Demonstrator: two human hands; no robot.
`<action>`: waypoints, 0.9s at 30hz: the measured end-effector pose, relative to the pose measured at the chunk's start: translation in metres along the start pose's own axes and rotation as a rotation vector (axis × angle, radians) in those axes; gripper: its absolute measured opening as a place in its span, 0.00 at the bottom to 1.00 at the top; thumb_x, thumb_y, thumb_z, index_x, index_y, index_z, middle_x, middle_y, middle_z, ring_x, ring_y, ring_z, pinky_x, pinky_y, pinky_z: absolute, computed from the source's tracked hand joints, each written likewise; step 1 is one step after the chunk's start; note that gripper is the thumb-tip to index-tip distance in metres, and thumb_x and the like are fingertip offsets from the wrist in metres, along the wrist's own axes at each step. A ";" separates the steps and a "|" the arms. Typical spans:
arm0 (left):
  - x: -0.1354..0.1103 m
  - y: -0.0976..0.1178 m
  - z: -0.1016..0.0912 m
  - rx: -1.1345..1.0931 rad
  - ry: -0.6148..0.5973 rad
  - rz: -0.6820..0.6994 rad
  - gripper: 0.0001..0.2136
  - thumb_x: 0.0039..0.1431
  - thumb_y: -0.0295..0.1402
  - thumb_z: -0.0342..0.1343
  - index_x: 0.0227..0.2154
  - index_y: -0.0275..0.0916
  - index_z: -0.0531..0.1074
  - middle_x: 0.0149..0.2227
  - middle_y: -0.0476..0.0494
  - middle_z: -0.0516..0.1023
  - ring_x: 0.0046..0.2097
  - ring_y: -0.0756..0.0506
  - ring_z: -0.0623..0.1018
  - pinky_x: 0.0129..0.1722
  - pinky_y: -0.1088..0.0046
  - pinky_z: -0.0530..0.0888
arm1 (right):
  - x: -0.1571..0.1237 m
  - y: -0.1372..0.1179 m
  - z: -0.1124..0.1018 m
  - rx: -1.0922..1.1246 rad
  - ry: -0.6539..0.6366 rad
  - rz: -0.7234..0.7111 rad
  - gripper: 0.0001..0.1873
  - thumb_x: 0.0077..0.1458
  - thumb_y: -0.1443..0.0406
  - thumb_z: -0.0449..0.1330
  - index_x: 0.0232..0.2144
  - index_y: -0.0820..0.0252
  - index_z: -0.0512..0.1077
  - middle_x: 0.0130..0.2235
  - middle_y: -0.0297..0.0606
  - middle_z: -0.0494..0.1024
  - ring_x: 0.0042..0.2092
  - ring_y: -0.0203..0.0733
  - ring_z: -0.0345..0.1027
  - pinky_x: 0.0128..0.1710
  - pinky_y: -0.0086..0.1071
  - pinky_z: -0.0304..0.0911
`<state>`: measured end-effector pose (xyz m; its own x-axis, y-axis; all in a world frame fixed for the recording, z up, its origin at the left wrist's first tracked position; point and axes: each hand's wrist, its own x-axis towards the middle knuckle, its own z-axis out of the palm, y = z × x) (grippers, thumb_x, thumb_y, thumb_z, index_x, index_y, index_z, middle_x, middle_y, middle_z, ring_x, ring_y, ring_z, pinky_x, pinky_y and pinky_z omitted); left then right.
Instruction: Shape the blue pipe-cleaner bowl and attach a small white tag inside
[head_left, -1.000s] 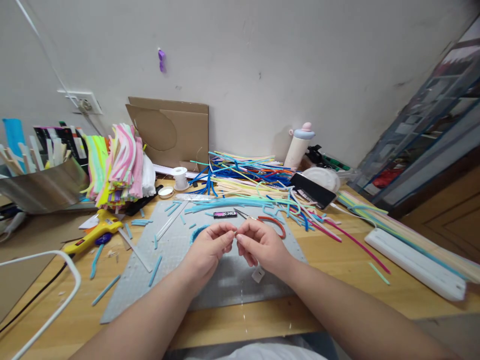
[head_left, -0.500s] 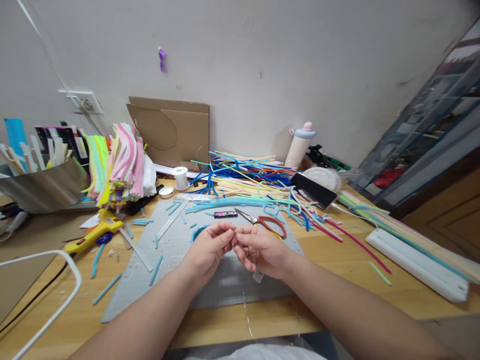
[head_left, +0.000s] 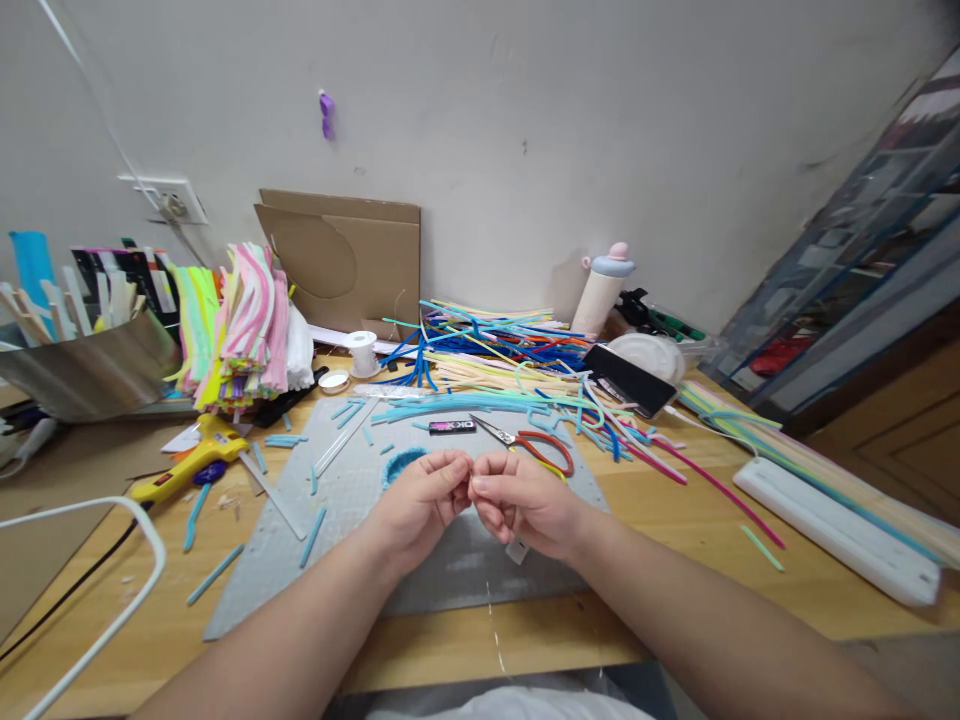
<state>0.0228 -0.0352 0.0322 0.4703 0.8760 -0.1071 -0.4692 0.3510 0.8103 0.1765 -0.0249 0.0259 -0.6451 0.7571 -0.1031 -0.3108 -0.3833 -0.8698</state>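
Over the grey cutting mat (head_left: 352,590), my left hand (head_left: 424,495) and my right hand (head_left: 525,500) meet with thumbs and fingertips pinched close together. Both are closed on a thin clear thread (head_left: 493,620); the part between the fingertips is too fine to make out. Its glinting strand dangles below the hands past the table's front edge. Behind my left hand, partly covered by it, lies a fuzzy blue ring-shaped piece (head_left: 403,462). A small white piece (head_left: 517,550) shows just under my right hand. Red-handled scissors (head_left: 544,450) rest open beyond my right hand, beside a small black-and-pink packet (head_left: 452,427).
Cut blue pipe cleaners (head_left: 313,538) lie scattered over the mat. A yellow glue gun (head_left: 187,465) is at left. Toward the wall stand a thread spool (head_left: 361,352), a heap of coloured pipe cleaners (head_left: 502,340) and a bottle (head_left: 600,295). A phone (head_left: 628,382) and white power strip (head_left: 836,530) are at right.
My hands stay pinched together, with only a slight shift of the fingers. A little more of the blue ring-shaped piece shows behind my left hand.
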 end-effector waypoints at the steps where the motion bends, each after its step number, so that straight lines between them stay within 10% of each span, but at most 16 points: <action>1: 0.000 0.000 0.001 0.002 -0.017 -0.012 0.14 0.48 0.41 0.65 0.22 0.34 0.72 0.21 0.42 0.77 0.26 0.44 0.77 0.31 0.67 0.72 | 0.000 0.000 0.001 -0.011 0.008 -0.010 0.15 0.48 0.59 0.67 0.24 0.63 0.67 0.16 0.27 0.70 0.14 0.26 0.59 0.13 0.18 0.54; 27: 0.002 -0.001 -0.002 0.195 0.253 0.217 0.11 0.45 0.37 0.68 0.25 0.36 0.75 0.22 0.50 0.73 0.26 0.51 0.68 0.29 0.75 0.64 | -0.001 0.003 0.009 -0.446 0.319 -0.327 0.11 0.52 0.58 0.61 0.28 0.60 0.67 0.25 0.31 0.73 0.19 0.29 0.64 0.16 0.23 0.57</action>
<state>0.0230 -0.0336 0.0300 0.1654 0.9854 -0.0402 -0.3751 0.1005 0.9215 0.1702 -0.0311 0.0280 -0.3057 0.9442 0.1229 -0.0914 0.0994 -0.9908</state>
